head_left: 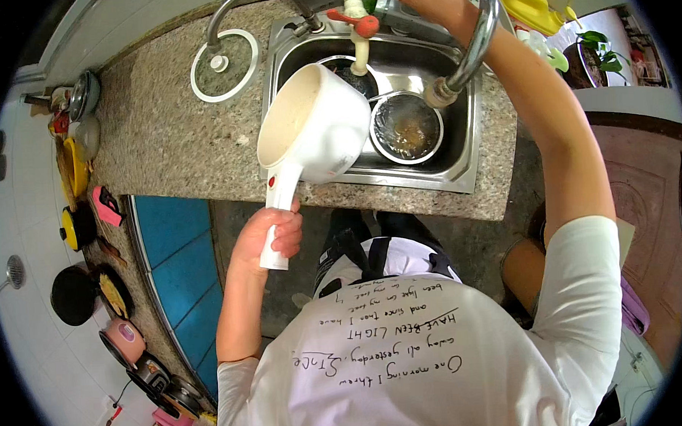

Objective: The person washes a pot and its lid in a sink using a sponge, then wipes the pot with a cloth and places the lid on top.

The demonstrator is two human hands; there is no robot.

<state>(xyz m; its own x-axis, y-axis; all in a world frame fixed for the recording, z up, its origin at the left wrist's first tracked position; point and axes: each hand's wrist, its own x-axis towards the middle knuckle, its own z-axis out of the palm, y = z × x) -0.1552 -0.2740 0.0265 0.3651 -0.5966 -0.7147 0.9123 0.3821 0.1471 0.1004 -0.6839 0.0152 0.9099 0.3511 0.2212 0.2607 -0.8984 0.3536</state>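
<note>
My left hand (270,233) grips the handle of a white electric cooking pot (320,122), tilted on its side over the left part of the steel sink (374,180). Its cream inside faces left. My right hand (434,0) reaches past the curved metal faucet (482,41) to the sink's far right corner, beside a metal holder (407,19); its fingers are partly cut off, and whether it holds anything is hidden. A round white-rimmed vessel (407,129) with water lies in the sink, another round dark one (352,81) behind the pot. A plastic tap (359,46) with a red handle hangs over them.
A glass lid (225,67) lies on the granite counter (167,146), left of the sink. A yellow jug (529,8) and a potted plant (588,59) stand at right. Pans (73,296) and a pink pot (124,342) line the left counter. Another person's leg (523,270) shows at right.
</note>
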